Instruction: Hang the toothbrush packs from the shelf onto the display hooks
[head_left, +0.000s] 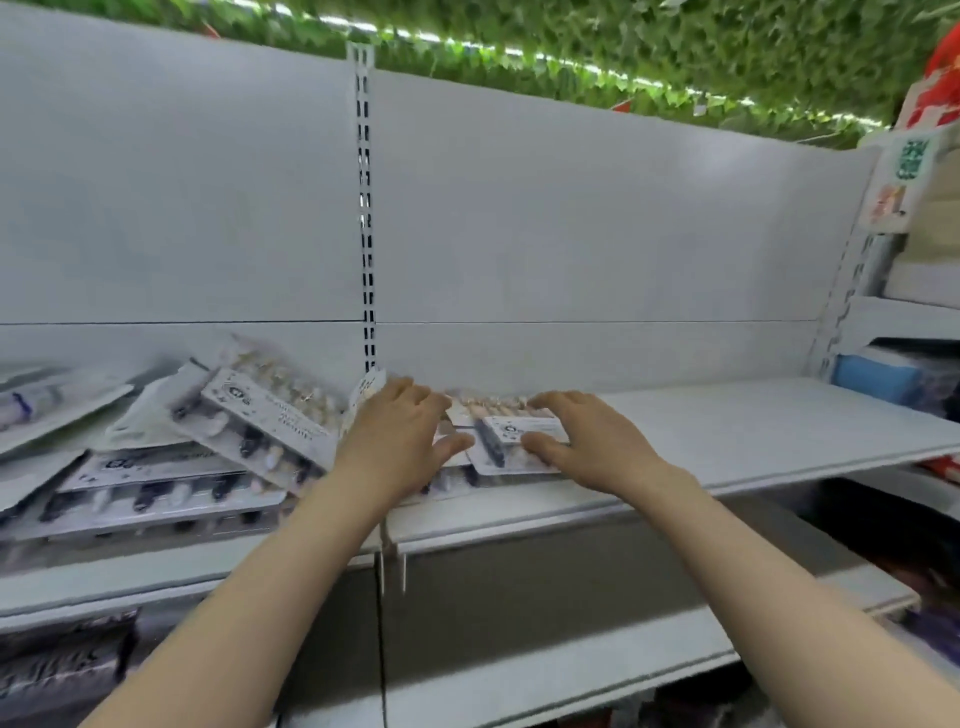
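A toothbrush pack (511, 441), white card with dark and pale brushes, lies flat on the white shelf (753, 431) near the middle upright. My right hand (582, 441) reaches over its right end, thumb on the front edge and fingers arched over the far edge. My left hand (402, 436) hovers at the pack's left end with fingers spread and thumb pointing toward it. More toothbrush packs (244, 431) are heaped on the left shelf section. No display hooks are visible.
The white back panel (571, 218) rises behind the shelf, split by a slotted upright (366, 223). A blue box (872, 379) sits at the shelf's right end. Lower shelves run below my arms. Green foliage and lights hang overhead.
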